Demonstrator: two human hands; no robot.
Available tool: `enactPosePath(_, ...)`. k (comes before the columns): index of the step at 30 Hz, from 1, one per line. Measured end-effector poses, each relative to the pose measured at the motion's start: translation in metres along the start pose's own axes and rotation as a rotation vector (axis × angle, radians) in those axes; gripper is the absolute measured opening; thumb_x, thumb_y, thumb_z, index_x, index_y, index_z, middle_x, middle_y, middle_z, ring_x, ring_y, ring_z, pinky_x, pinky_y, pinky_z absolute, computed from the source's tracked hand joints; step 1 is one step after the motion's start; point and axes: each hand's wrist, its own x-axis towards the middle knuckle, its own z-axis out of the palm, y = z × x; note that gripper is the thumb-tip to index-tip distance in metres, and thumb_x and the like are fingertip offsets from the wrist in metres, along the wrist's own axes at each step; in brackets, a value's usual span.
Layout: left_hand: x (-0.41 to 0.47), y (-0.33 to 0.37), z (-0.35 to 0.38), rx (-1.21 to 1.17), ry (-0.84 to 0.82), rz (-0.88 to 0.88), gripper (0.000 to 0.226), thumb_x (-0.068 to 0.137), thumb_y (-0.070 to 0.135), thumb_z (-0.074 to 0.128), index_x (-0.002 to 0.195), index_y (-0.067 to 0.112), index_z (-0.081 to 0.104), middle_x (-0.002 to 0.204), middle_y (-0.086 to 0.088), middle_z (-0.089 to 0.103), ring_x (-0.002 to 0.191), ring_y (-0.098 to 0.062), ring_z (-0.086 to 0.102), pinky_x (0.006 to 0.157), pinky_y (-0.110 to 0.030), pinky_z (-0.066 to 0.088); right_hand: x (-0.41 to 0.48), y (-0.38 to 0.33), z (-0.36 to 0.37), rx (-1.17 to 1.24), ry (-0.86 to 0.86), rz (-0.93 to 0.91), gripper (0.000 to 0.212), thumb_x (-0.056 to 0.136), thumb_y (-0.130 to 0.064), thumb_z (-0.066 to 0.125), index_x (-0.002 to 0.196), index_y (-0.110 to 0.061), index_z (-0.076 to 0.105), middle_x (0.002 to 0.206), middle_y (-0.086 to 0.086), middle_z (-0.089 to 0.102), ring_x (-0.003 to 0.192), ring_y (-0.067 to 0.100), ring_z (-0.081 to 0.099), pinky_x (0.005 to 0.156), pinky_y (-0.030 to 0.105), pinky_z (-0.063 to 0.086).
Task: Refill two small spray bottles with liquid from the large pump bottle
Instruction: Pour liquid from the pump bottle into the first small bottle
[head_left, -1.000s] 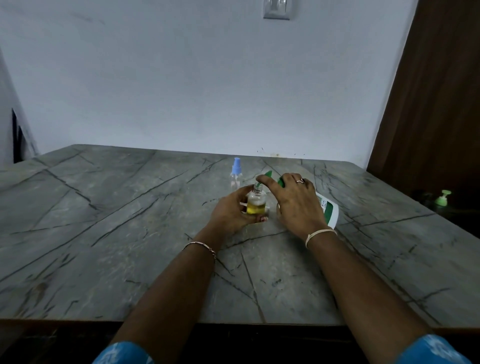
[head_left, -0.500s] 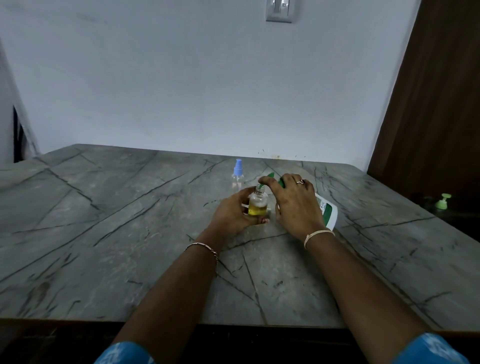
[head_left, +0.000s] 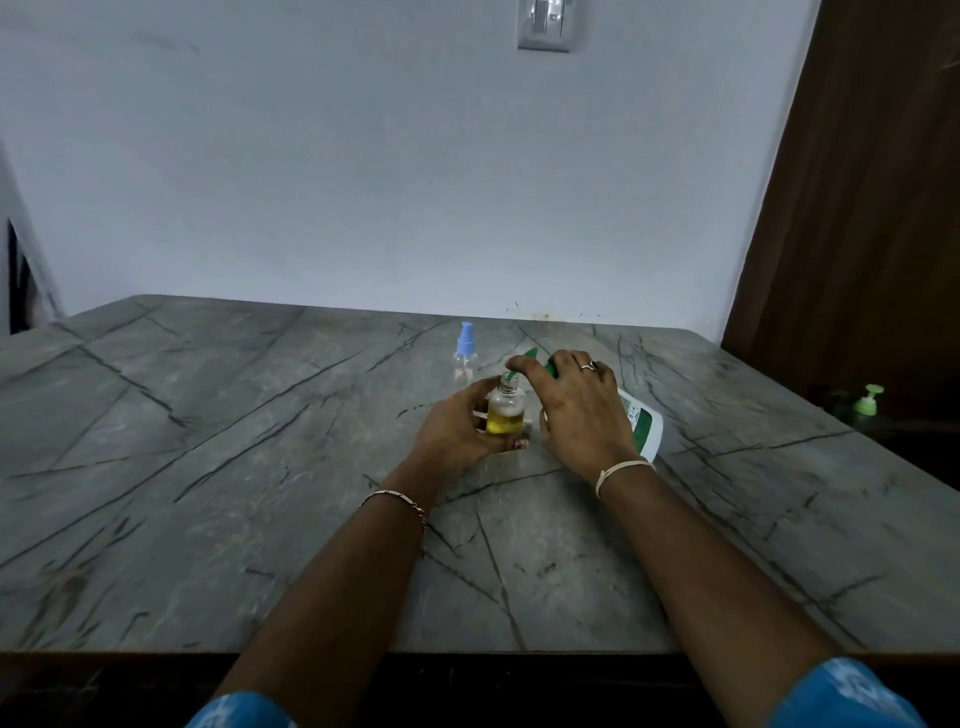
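Observation:
My left hand (head_left: 457, 423) grips a small clear bottle (head_left: 505, 408) with no cap, about half full of yellow liquid, upright on the table. My right hand (head_left: 574, 410) lies over the green pump head of the large white and green pump bottle (head_left: 641, 423), which leans towards the small bottle. The green spout (head_left: 522, 362) points into the small bottle's open neck. A second small spray bottle (head_left: 465, 353) with a blue spray top stands just behind, untouched and looking empty.
The grey marble table (head_left: 234, 467) runs to the white wall behind. A brown door or panel (head_left: 857, 208) stands at the right. A small green pump top (head_left: 868, 399) shows in the dark past the table's right edge.
Both hands stay on their bottles in the same place. The yellow liquid in the small bottle stands slightly higher than one second ago.

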Motion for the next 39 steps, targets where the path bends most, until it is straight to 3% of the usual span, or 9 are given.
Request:
enactPosePath(4, -0.001, 0.001, -0.001, -0.016, -0.004, 0.000, 0.081, 0.062, 0.024, 0.087, 0.133, 0.028, 0.048, 0.107, 0.007, 0.064, 0.097, -0.013, 0.065, 0.093, -0.031, 0.051, -0.004, 0.006, -0.001, -0.001, -0.012, -0.041, 0.077, 0.082, -0.018, 0.061, 0.146, -0.037, 0.024, 0.110, 0.015, 0.054, 0.107, 0.034, 0.050, 0.092, 0.049, 0.039)
enactPosePath(8, 0.001, 0.000, 0.000, -0.015, -0.002, 0.004, 0.082, 0.061, 0.024, 0.088, 0.133, 0.029, 0.048, 0.113, 0.002, 0.066, 0.095, -0.012, 0.066, 0.091, -0.030, 0.052, -0.005, 0.007, -0.006, -0.001, -0.051, -0.044, 0.091, 0.084, -0.019, 0.061, 0.149, -0.042, 0.002, 0.111, 0.013, 0.052, 0.109, 0.032, 0.047, 0.093, 0.046, 0.039)
enactPosePath(13, 0.000, 0.001, 0.000, -0.009, -0.010, 0.006, 0.083, 0.062, 0.025, 0.087, 0.135, 0.028, 0.047, 0.113, 0.005, 0.064, 0.098, -0.013, 0.064, 0.092, -0.030, 0.051, -0.002, 0.006, -0.009, 0.054, -0.061, -0.010, 0.079, 0.079, -0.012, 0.063, 0.144, -0.036, 0.024, 0.113, 0.010, 0.052, 0.113, 0.030, 0.047, 0.094, 0.042, 0.037)
enactPosePath(17, -0.002, 0.003, -0.001, 0.007, -0.006, 0.021, 0.081, 0.063, 0.026, 0.086, 0.134, 0.027, 0.047, 0.107, 0.007, 0.062, 0.095, -0.010, 0.063, 0.089, -0.026, 0.050, 0.002, -0.002, -0.003, 0.048, -0.048, 0.022, 0.074, 0.077, -0.014, 0.068, 0.139, -0.033, 0.032, 0.119, 0.010, 0.053, 0.116, 0.031, 0.047, 0.099, 0.045, 0.036)
enactPosePath(27, -0.001, 0.001, 0.000, -0.021, 0.008, 0.005, 0.084, 0.061, 0.024, 0.088, 0.134, 0.026, 0.048, 0.110, 0.004, 0.066, 0.095, -0.011, 0.065, 0.091, -0.029, 0.052, -0.007, 0.002, -0.007, -0.024, -0.021, -0.004, 0.080, 0.081, -0.010, 0.060, 0.146, -0.035, 0.021, 0.115, 0.013, 0.053, 0.112, 0.033, 0.048, 0.095, 0.047, 0.038)
enactPosePath(34, -0.002, 0.000, 0.000, -0.012, 0.009, 0.036, 0.082, 0.061, 0.027, 0.087, 0.134, 0.027, 0.048, 0.113, 0.002, 0.067, 0.095, -0.011, 0.065, 0.091, -0.032, 0.053, 0.000, -0.003, 0.001, -0.067, 0.013, 0.025, 0.075, 0.073, -0.021, 0.074, 0.136, -0.032, 0.035, 0.111, 0.011, 0.056, 0.108, 0.031, 0.052, 0.093, 0.047, 0.040)
enactPosePath(39, -0.001, 0.001, 0.000, -0.002, 0.016, 0.036, 0.082, 0.061, 0.026, 0.087, 0.134, 0.026, 0.048, 0.106, 0.008, 0.065, 0.093, -0.008, 0.064, 0.089, -0.027, 0.052, -0.004, -0.001, -0.002, -0.039, 0.002, 0.007, 0.071, 0.080, -0.020, 0.064, 0.141, -0.033, 0.029, 0.112, 0.013, 0.054, 0.109, 0.033, 0.049, 0.094, 0.047, 0.038)
